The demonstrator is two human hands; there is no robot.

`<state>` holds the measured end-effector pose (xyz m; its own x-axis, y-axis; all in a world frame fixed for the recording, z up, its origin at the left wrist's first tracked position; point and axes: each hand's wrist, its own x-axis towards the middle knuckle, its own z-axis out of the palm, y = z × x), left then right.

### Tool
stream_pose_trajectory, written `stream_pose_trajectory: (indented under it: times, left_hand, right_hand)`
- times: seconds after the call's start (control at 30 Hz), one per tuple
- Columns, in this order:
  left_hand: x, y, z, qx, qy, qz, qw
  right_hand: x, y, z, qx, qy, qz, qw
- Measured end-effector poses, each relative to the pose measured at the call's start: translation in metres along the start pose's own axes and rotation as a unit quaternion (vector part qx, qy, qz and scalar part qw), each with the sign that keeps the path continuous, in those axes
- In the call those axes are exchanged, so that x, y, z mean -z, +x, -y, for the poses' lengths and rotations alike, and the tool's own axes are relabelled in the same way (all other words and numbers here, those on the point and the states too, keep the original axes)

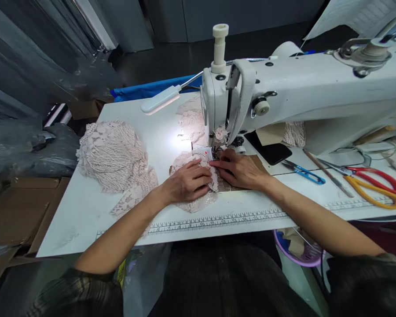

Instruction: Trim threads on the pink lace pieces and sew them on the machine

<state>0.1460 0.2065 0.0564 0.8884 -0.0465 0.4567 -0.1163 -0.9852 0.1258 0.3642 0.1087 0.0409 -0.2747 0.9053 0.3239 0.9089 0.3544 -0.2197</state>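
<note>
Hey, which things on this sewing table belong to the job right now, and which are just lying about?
Job in hand:
- handled lace piece
- sewing machine
- lit lamp
- lace heap, probably

Seemingly lying about:
- blue-handled snips
- red-and-yellow-handled scissors
- flat black object

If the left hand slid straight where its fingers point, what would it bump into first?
The left hand would probably meet the right hand first, just ahead, though depth is hard to judge here.
</note>
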Motion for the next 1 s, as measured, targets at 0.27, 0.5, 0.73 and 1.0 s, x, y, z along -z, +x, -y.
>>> stream_pose_trajectory:
  times: [0.27, 0.5, 0.73, 1.0]
  left_hand:
    - [-0.003, -0.003, 0.003, -0.038, -0.006, -0.050, 0.998]
    - [-0.002, 0.000, -0.004, -0.032, -0.006, -0.060, 0.998]
    - [-0.005, 0.000, -0.008, -0.020, -0.003, -0.040, 0.999]
    - [-0.002, -0.001, -0.009, -0.038, 0.019, -0.042, 0.998]
  right_hand:
    - [-0.002, -0.004, -0.004, -0.013, 0.089, -0.033, 0.995]
    - [-0.001, -0.004, -0.002, 0.031, 0.070, -0.023, 0.997]
    - [0.002, -0.004, 0.005, 0.003, 0.062, -0.017, 0.998]
    - [0.005, -0.007, -0.003, -0.035, 0.142, -0.027, 0.989]
